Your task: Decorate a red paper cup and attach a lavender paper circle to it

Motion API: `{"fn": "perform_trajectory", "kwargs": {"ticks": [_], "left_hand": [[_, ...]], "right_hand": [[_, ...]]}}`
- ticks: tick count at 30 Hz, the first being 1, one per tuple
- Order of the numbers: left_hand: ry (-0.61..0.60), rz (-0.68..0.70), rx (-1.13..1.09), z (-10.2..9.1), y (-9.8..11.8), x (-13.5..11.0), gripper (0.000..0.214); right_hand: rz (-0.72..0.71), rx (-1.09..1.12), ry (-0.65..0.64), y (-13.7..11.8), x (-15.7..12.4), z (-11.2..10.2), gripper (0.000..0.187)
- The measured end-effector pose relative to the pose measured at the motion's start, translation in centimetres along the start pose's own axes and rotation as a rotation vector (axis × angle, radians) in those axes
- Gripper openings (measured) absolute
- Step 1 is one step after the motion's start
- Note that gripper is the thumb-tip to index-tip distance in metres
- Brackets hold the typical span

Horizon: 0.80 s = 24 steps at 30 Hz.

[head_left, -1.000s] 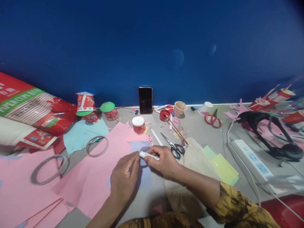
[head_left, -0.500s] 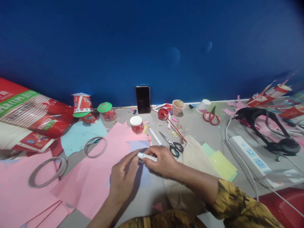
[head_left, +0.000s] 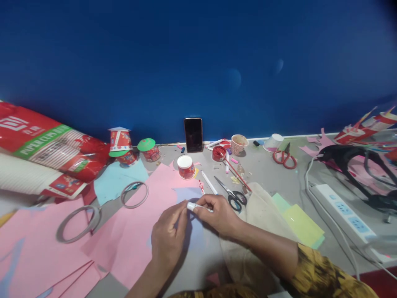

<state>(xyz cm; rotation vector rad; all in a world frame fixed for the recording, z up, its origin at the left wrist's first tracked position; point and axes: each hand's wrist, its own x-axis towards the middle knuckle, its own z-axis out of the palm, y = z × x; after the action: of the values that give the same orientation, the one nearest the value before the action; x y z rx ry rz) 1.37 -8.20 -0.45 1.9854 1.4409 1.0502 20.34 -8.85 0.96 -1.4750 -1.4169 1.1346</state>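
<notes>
Both my hands meet over a lavender paper sheet (head_left: 190,194) that lies on pink paper (head_left: 136,231). My right hand (head_left: 218,213) is closed around a white marker (head_left: 198,206), held level with its tip to the left. My left hand (head_left: 169,238) pinches that left end, at the cap, with thumb and fingers. Black-handled scissors (head_left: 233,195) and a white pen (head_left: 209,183) lie just beyond my right hand.
A phone (head_left: 193,134) leans on the blue wall. Red paper cups (head_left: 186,167), a red paint pot (head_left: 218,153), red scissors (head_left: 284,157), two tape rings (head_left: 134,194), a bag of cups (head_left: 46,153), a power strip (head_left: 344,209), headphones (head_left: 362,165) and a beige cloth (head_left: 263,207) are scattered around.
Only the camera view has shifted a little; both hands stay together on the white marker over the lavender sheet.
</notes>
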Motion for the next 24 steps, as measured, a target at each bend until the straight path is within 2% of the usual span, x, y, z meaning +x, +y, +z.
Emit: {"fn": "perform_trajectory", "kwargs": {"ticks": [5,10,15,24], "left_hand": [[-0.008,-0.006,-0.007,0.09,-0.05,-0.29,0.04],[-0.06,-0.069,-0.089,-0.36,0.59,-0.22,0.044],[-0.036,-0.057,-0.114,-0.42,0.45,0.12,0.038],[-0.014,-0.094,-0.072,-0.45,0.47,0.25,0.038]], "right_hand": [[0.004,-0.04,0.016,0.09,0.05,-0.07,0.014],[-0.088,-0.172,0.013,0.33,-0.17,-0.19,0.009],[-0.154,-0.268,0.007,0.49,-0.34,0.03,0.005],[-0.128,-0.215,0.012,0.51,-0.55,0.4,0.008]]}}
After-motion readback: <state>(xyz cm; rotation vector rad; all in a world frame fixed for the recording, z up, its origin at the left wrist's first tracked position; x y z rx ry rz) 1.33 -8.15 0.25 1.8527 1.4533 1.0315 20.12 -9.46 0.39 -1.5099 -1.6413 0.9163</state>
